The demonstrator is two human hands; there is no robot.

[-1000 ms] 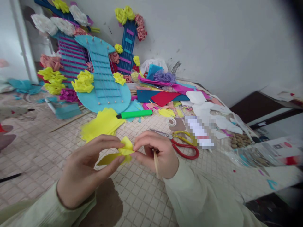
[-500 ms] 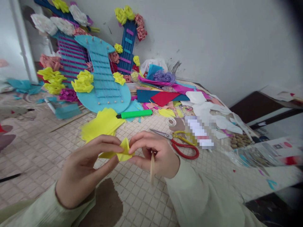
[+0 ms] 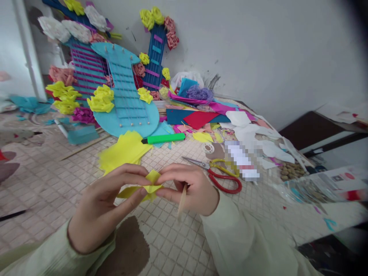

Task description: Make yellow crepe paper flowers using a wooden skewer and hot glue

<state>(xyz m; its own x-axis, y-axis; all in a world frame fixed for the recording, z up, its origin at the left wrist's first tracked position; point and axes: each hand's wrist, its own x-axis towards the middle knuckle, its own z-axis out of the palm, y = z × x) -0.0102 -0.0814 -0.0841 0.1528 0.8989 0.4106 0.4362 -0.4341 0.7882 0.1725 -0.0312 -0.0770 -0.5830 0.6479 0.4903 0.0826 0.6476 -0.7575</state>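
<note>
Between my two hands is a small folded piece of yellow crepe paper (image 3: 153, 188). My left hand (image 3: 110, 199) pinches its left side with thumb and forefinger. On the other side, the fingertips of my right hand (image 3: 191, 188) pinch it too. A thin wooden stick (image 3: 182, 203) is tucked in my right hand and points down toward me. Just beyond the hands lies a stack of yellow crepe paper (image 3: 123, 151), with a green marker (image 3: 165, 138) over its right edge. Scissors with red and yellow handles (image 3: 214, 172) lie beside my right hand.
Behind stand a light-blue paper guitar (image 3: 126, 88) and a dark-blue guitar neck (image 3: 155, 57) with paper flowers. Paper scraps (image 3: 202, 137), purple yarn (image 3: 200, 93) and white paper pieces (image 3: 253, 138) cover the back of the table. A plastic bag (image 3: 307, 188) lies at right.
The yellow paper between my fingertips has been folded flatter, its upright point now lowered. The stick in my right hand has tilted a little to the left.
</note>
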